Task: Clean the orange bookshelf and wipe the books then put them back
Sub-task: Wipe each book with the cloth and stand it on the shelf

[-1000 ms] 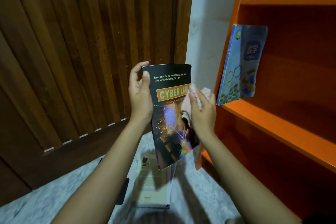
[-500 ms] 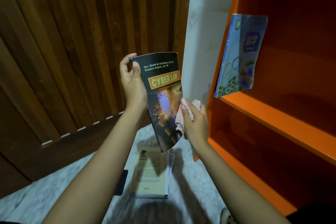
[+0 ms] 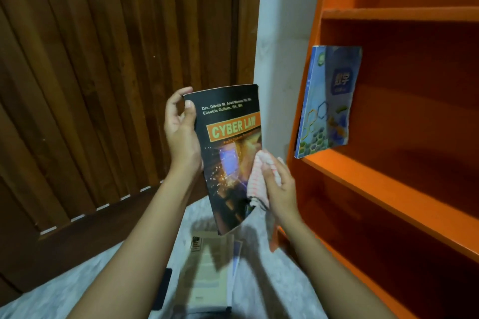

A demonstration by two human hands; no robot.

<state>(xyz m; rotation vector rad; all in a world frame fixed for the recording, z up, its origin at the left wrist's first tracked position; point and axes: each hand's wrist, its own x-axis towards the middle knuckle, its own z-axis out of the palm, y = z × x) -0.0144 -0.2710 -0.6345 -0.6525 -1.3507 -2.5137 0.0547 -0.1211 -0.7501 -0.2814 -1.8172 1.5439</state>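
Gripping the black book (image 3: 228, 153) at its left edge, the left hand (image 3: 181, 134) has its thumb on the cover and its fingers curled behind. The right hand (image 3: 281, 189) holds a pink-striped cloth (image 3: 259, 179) against the cover's lower right. The title reads "CYBER LAW", under "Elisatris Gultom". Just beside them, the orange bookshelf (image 3: 388, 181) holds one blue book (image 3: 328, 101) with Chinese characters, upright at its left wall. More books (image 3: 207, 272) lie on the floor below.

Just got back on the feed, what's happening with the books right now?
The left hand grips the Cyber Law book upright by its left edge, while the right hand holds a pink striped cloth against the lower right of the cover. A blue book stands at the left end of the orange bookshelf. A few more books lie on the floor below.
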